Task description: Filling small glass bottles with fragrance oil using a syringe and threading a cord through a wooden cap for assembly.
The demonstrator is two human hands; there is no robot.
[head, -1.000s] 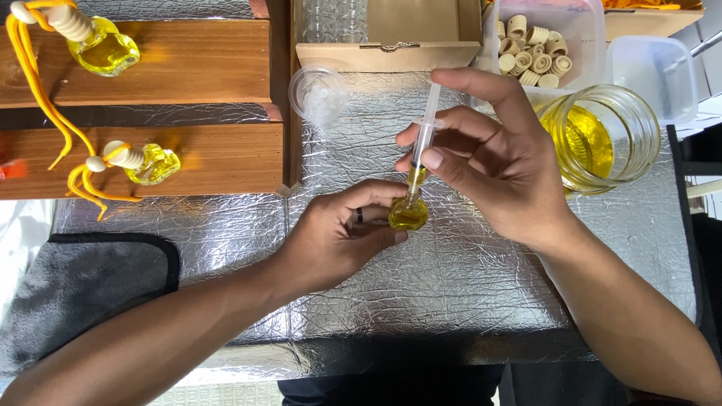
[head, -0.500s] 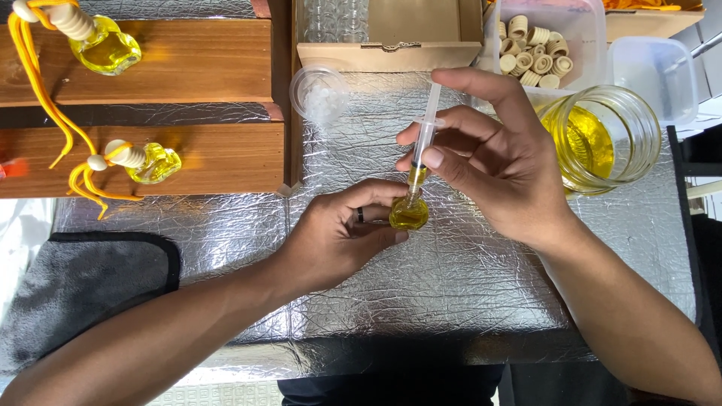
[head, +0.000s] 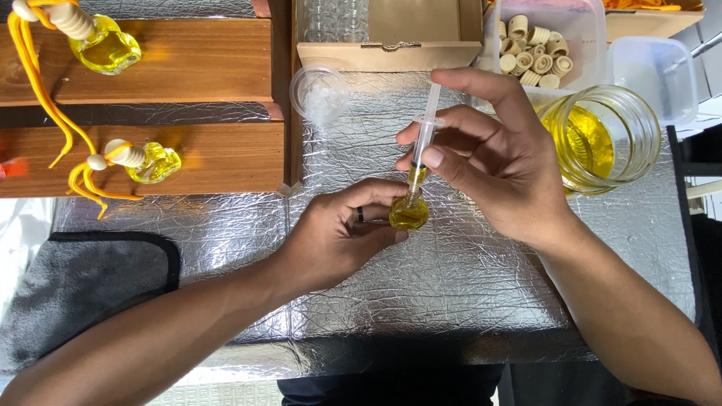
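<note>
My left hand (head: 342,237) grips a small glass bottle (head: 409,213) of yellow liquid, standing on the silver foil mat (head: 451,286). Above it my right hand (head: 496,162) holds a clear plastic syringe (head: 423,143) upright, its tip inside the bottle's neck and my fingers wrapped around the barrel. A little yellow liquid shows at the syringe's lower end.
A glass jar of yellow liquid (head: 602,139) stands right of my right hand. Behind lie a tub of wooden caps (head: 538,53), an open cardboard box (head: 391,34) and a small clear cup (head: 320,94). Two filled bottles with yellow cords (head: 150,162) (head: 105,45) rest on wooden boards at the left. A grey cloth (head: 75,286) lies front left.
</note>
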